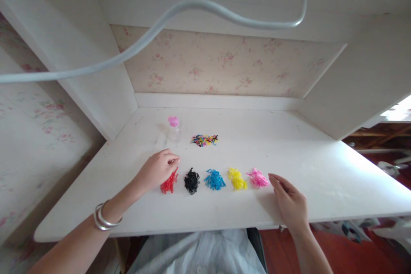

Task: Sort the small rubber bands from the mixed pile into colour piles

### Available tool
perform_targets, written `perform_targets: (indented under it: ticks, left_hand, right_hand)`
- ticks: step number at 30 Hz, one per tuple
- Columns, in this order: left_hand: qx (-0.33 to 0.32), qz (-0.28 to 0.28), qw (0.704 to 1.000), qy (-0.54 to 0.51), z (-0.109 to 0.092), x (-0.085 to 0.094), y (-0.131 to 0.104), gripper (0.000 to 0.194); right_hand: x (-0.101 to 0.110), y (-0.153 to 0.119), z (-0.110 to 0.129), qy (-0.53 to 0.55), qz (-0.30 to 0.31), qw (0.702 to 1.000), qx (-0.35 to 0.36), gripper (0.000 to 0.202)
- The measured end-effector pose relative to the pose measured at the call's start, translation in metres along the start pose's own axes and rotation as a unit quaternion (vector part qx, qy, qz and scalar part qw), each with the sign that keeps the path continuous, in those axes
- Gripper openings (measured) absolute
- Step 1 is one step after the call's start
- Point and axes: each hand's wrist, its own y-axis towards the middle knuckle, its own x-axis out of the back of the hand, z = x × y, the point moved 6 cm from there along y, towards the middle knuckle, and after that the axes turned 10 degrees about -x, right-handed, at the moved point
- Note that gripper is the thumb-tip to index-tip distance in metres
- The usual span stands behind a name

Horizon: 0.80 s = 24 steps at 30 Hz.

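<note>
My left hand is closed in a pinch just above the red pile; what its fingertips hold, if anything, is too small to tell. To the right lie a black pile, a blue pile, a yellow pile and a pink pile of small bands. My right hand is beside the pink pile, thumb and index finger together, with nothing clearly visible between them. Behind the row lies a mixed-colour pile.
A clear bottle with a pink cap stands at the back left of the white table. A pale cable crosses the upper view. White panels rise at both sides and the back.
</note>
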Motion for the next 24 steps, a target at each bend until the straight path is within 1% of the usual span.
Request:
perform_targets:
  ticks: [2, 4, 5, 7, 9, 11, 12, 14, 16, 19, 21, 24]
  left_hand:
    - [0.025, -0.051, 0.998, -0.018, 0.011, 0.016, -0.016, 0.033]
    - [0.059, -0.097, 0.993, -0.042, 0.022, 0.026, -0.039, 0.034]
    - [0.079, -0.117, 0.988, -0.056, 0.029, 0.028, -0.051, 0.034]
    - [0.124, -0.146, 0.978, -0.086, 0.042, 0.026, -0.077, 0.033]
    - [0.178, -0.165, 0.963, -0.114, 0.056, 0.018, -0.099, 0.032]
    - [0.223, -0.181, 0.949, -0.128, 0.067, 0.010, -0.116, 0.033]
    - [0.235, -0.189, 0.944, -0.132, 0.070, 0.006, -0.121, 0.033]
    - [0.236, -0.202, 0.940, -0.140, 0.073, 0.002, -0.126, 0.033]
    - [0.221, -0.206, 0.941, -0.151, 0.072, 0.001, -0.126, 0.033]
    - [0.210, -0.208, 0.942, -0.159, 0.072, 0.001, -0.125, 0.034]
    - [0.206, -0.209, 0.943, -0.160, 0.074, 0.002, -0.124, 0.035]
    - [0.196, -0.202, 0.946, -0.161, 0.075, 0.001, -0.124, 0.034]
  right_hand:
    - [-0.002, 0.006, 0.003, 0.025, 0.020, 1.000, -0.004, 0.052]
    - [-0.009, 0.009, 0.017, 0.009, 0.061, 0.998, 0.005, 0.049]
    - [-0.015, 0.008, 0.029, -0.013, 0.085, 0.996, 0.018, 0.047]
    - [-0.031, 0.002, 0.060, -0.075, 0.137, 0.986, 0.059, 0.043]
    - [-0.053, -0.009, 0.096, -0.146, 0.179, 0.967, 0.105, 0.041]
    - [-0.081, -0.025, 0.132, -0.205, 0.215, 0.939, 0.177, 0.038]
    - [-0.097, -0.032, 0.147, -0.233, 0.229, 0.921, 0.211, 0.036]
    - [-0.129, -0.042, 0.166, -0.295, 0.239, 0.892, 0.245, 0.033]
    - [-0.160, -0.045, 0.171, -0.382, 0.235, 0.858, 0.250, 0.034]
    - [-0.194, -0.040, 0.171, -0.433, 0.218, 0.841, 0.240, 0.034]
    - [-0.209, -0.036, 0.170, -0.449, 0.208, 0.837, 0.234, 0.035]
    - [-0.222, -0.029, 0.168, -0.470, 0.196, 0.830, 0.227, 0.038]
